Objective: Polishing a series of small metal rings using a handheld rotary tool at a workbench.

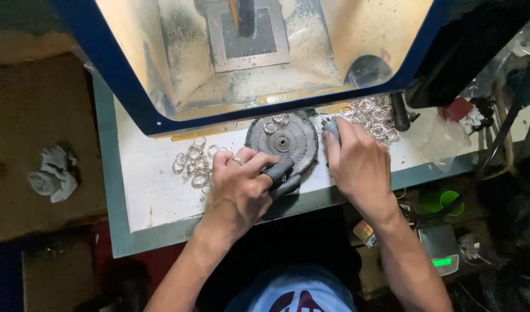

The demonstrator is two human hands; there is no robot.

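Note:
A round grey cloth polishing wheel [283, 138] lies flat on the white bench top [155, 190], with two metal rings on its far edge. My left hand [239, 188] rests at the wheel's near left edge, its fingers capped in grey protective sleeves and curled against the wheel; whether it holds anything I cannot tell. My right hand [357, 164] rests at the wheel's right side, with a grey-sleeved finger pressed on a small item at the rim. A heap of silver rings [196, 163] lies left of the wheel, another heap of rings [374, 117] to its right.
A blue-framed dust hood [265, 58] opens over the back of the bench. A crumpled grey rag [54, 173] lies on the brown surface at left. A small scale with a green display [441, 248], green lids and plastic bags sit at right.

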